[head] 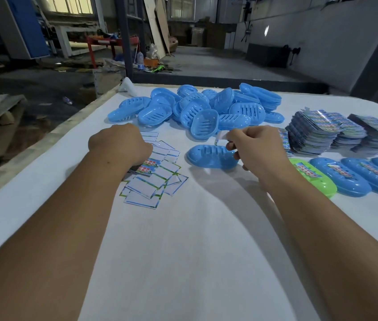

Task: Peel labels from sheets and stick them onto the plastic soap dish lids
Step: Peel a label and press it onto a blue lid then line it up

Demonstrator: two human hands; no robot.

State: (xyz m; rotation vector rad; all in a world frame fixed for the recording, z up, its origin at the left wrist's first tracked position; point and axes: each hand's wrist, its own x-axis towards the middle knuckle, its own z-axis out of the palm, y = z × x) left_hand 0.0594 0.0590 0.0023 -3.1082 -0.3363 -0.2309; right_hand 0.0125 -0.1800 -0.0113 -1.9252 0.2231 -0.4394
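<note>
A single blue soap dish lid (209, 157) lies on the white table, apart from the rest. Just above its right end my right hand (256, 147) pinches a peeled label (221, 136), held over the lid. My left hand (119, 147) rests knuckles-up on a scatter of label sheets (153, 181), most of them blank backing; one printed label sheet (149, 166) shows under its fingers. Whether the left fingers grip that sheet is hidden.
A heap of blue lids (197, 107) fills the far middle of the table. Stacks of printed label sheets (322, 130) stand at the right. In front of them lies a row of labelled lids, one green (313, 179) and several blue (345, 179). The table's left edge (44, 144) drops to the floor.
</note>
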